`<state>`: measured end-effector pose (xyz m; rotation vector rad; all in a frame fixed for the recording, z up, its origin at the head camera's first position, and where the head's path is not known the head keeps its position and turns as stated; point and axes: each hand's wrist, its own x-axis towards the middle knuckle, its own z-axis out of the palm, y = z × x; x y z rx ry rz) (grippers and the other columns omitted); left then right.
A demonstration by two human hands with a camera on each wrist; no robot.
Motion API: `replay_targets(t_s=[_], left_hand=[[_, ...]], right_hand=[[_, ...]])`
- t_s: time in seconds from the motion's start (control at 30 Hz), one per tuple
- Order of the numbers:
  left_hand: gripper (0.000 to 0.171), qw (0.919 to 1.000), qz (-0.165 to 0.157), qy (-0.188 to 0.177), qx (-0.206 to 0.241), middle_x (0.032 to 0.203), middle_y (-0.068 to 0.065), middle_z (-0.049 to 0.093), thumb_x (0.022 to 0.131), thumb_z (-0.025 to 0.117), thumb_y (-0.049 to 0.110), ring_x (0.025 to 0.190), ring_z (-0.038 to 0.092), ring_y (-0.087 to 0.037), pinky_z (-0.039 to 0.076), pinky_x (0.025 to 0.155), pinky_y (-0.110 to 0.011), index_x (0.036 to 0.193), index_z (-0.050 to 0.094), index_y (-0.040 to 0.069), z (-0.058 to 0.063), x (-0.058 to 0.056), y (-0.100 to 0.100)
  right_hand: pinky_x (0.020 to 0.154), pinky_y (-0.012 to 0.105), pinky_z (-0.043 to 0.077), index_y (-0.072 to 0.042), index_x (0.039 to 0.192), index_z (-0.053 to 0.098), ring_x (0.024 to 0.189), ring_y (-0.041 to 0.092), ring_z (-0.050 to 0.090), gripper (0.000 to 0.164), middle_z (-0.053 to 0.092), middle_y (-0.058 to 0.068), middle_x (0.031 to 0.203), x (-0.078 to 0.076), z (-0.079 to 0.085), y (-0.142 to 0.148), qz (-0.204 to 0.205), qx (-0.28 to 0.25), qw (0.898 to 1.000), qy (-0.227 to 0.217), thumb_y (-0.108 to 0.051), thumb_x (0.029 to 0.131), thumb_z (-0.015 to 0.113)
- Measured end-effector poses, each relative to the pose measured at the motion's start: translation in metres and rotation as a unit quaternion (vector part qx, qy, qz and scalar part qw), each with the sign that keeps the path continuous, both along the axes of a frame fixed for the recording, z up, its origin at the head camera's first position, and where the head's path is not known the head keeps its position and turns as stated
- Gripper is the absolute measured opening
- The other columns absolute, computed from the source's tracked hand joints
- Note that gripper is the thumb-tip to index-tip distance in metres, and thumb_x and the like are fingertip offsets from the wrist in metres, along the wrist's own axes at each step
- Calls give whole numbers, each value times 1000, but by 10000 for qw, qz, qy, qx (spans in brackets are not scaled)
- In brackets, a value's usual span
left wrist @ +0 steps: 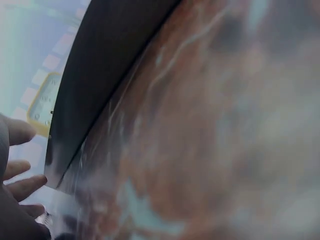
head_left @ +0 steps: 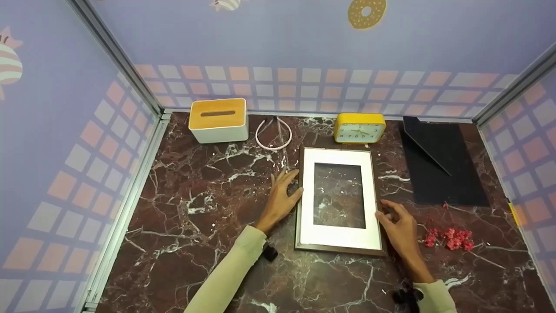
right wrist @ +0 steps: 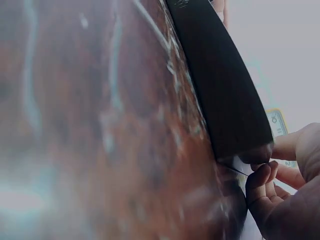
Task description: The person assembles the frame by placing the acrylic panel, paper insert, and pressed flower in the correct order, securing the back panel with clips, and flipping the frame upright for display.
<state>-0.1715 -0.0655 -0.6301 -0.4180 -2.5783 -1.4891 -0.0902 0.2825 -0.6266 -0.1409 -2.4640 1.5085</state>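
Observation:
A picture frame (head_left: pixel 306 195) with a dark edge and a white mat around a see-through window lies in front of the person on the marbled tabletop. Its dark side shows close up in both wrist views. My left hand (head_left: pixel 282 198) is at its left edge, thumb touching the side and fingers extended forward. Across from it, my right hand (head_left: pixel 400 226) pinches the right edge; in the right wrist view the thumb and curled fingertips (right wrist: pixel 260 176) meet at the frame's corner (right wrist: pixel 250 145).
Along the back stand a white tissue box (head_left: pixel 222 134) with a wooden lid, a pink headband (head_left: pixel 273 149) and a yellow clock (head_left: pixel 360 116). To the right lie a black backing board (head_left: pixel 460 174) with a raised flap and a sprig of red flowers (head_left: pixel 458 239). Patterned walls (head_left: pixel 278 34) enclose the tabletop.

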Motion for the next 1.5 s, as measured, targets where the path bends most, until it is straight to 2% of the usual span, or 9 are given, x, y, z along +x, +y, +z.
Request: replay_targets(t_s=[0.13, 0.4, 0.53, 0.8, 1.03, 1.17, 1.33, 1.4, 1.5], left_hand=[[59, 9995, -191, 86, -231, 158, -24, 59, 101, 74, 11, 162, 33, -47, -6, 133, -68, 155, 57, -5, -4, -8, -7], [60, 9982, -257, 117, -531, 160, -23, 57, 104, 70, 18, 163, 31, -46, 8, 137, -60, 158, 55, -2, -10, -14, -19], [60, 9983, -213, 87, -536, 163, -24, 55, 105, 69, 20, 163, 28, -51, 13, 136, -63, 159, 55, -1, -11, -14, -21], [57, 9983, -170, 265, -500, 159, -22, 59, 103, 70, 19, 160, 34, -50, 21, 133, -65, 156, 59, -1, -15, -14, -21], [57, 9987, -91, 232, -445, 159, -22, 59, 102, 71, 18, 159, 34, -53, 22, 133, -66, 155, 60, 0, -17, -12, -20], [57, 9989, -71, 211, -416, 159, -23, 59, 102, 71, 18, 159, 33, -54, 21, 133, -65, 155, 60, -1, -17, -12, -19], [57, 9989, -107, 172, -418, 159, -21, 59, 102, 71, 18, 161, 32, -52, 19, 134, -63, 155, 60, 0, -18, -12, -17], [57, 9990, -116, 179, -386, 159, -22, 59, 102, 71, 18, 160, 32, -53, 19, 134, -64, 155, 60, 0, -18, -12, -16], [57, 9991, -124, 167, -367, 160, -23, 58, 102, 70, 18, 160, 32, -54, 19, 134, -66, 155, 60, 0, -17, -12, -15]], right_hand=[[69, 9, 49, 1, 132, 77, 78, 4, 64, 37, 75, 19, 118, -3, 1, -4, 57, 35, 9999, -93, 1, 96, 84], [72, 9, 51, 2, 134, 76, 81, 2, 67, 37, 76, 21, 123, -6, 4, -6, 217, 20, 9997, -98, 1, 98, 81], [70, 9, 52, 2, 132, 77, 79, 0, 68, 34, 77, 21, 113, -6, 7, 3, 164, 97, 9998, 115, 4, 98, 79], [71, 5, 51, 5, 124, 79, 81, -8, 66, 27, 77, 21, 110, -2, 21, 41, -280, 575, 9952, 745, 8, 97, 79], [81, 3, 44, 6, 119, 80, 88, -13, 59, 23, 76, 22, 110, 5, 24, 79, -833, 1041, 9873, 864, 8, 97, 79], [85, 15, 37, 7, 117, 80, 97, 6, 57, 22, 75, 27, 116, 8, 20, 101, -1235, 1443, 9785, 800, 6, 95, 80], [100, 48, 38, 12, 114, 79, 109, 48, 58, 22, 73, 36, 114, 11, 14, 128, -1357, 1729, 9719, 845, 9, 92, 80], [102, 60, 35, 14, 114, 78, 113, 55, 56, 23, 71, 39, 114, 13, 12, 138, -1348, 1759, 9720, 784, 9, 92, 80], [106, 63, 33, 15, 113, 77, 113, 54, 56, 22, 70, 41, 114, 16, 10, 148, -1386, 1765, 9730, 531, 6, 93, 80]])
